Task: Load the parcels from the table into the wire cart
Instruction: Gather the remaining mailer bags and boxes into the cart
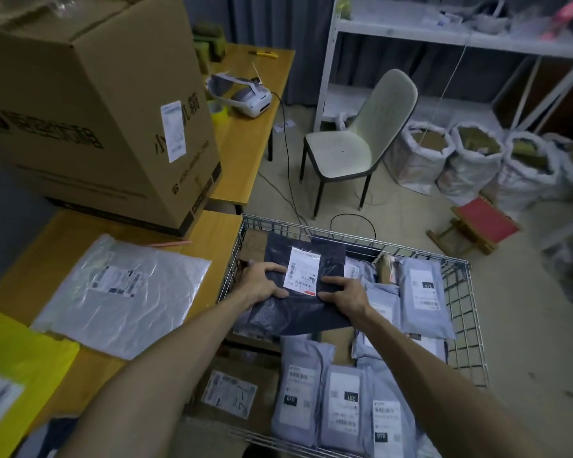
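Wood-topped table (47,252), head view: carries a large cardboard box (90,104) at its far end, a silver parcel (123,292) lying flat in the middle, and a yellow parcel (20,358) at the near edge, its corner touching the silver one.

Wire cart (467,325): stands hard against the table's right edge and is partly filled with grey parcels (424,292), labels up.

Dark parcel (298,312), white label up: held over the cart's far left part, above the grey ones. Left hand (262,282) grips its left edge with curled fingers on top; right hand (344,295) grips its right side likewise.

Room: a second table (245,143) beyond the box, a pale chair (361,140), white shelving (444,34), filled white sacks (470,160), and a small red stool (477,223).

Bare floor (526,325) lies open to the cart's right; a black cable (354,219) loops just behind it.
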